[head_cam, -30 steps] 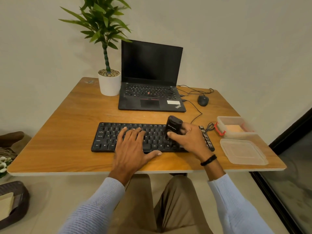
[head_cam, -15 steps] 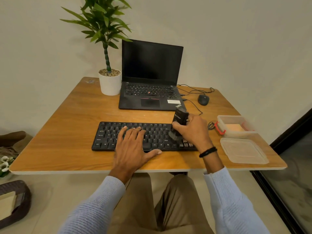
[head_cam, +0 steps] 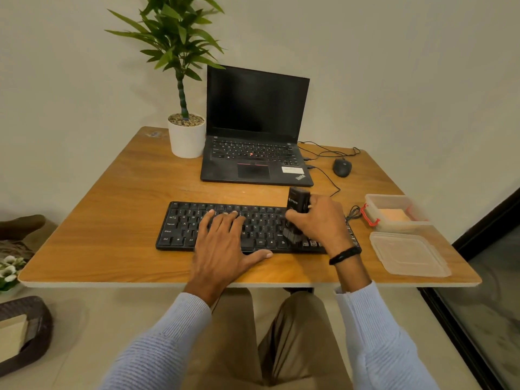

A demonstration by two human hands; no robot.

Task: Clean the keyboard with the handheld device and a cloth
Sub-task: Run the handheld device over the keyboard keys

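Observation:
A black keyboard [head_cam: 183, 226] lies across the near middle of the wooden table [head_cam: 112, 198]. My left hand [head_cam: 222, 246] rests flat on its middle keys with straight fingers and the thumb stretched out to the right. My right hand [head_cam: 320, 223] grips a black handheld device [head_cam: 297, 201] held upright over the keyboard's right part. The device's brush end [head_cam: 291, 234] touches the keys there. An orange cloth [head_cam: 394, 214] lies folded inside an open plastic box [head_cam: 374, 201] to the right of the keyboard.
A black laptop [head_cam: 253, 164] stands open behind the keyboard, with a white plant pot [head_cam: 187, 142] to its left and a wired mouse [head_cam: 342, 168] to its right. The box's clear lid [head_cam: 408, 254] lies at the table's right front corner. A cable [head_cam: 332, 190] runs between laptop and keyboard.
My right hand has shifted the device a little to the right along the keyboard and tipped it more upright. My left hand has stayed flat on the keys.

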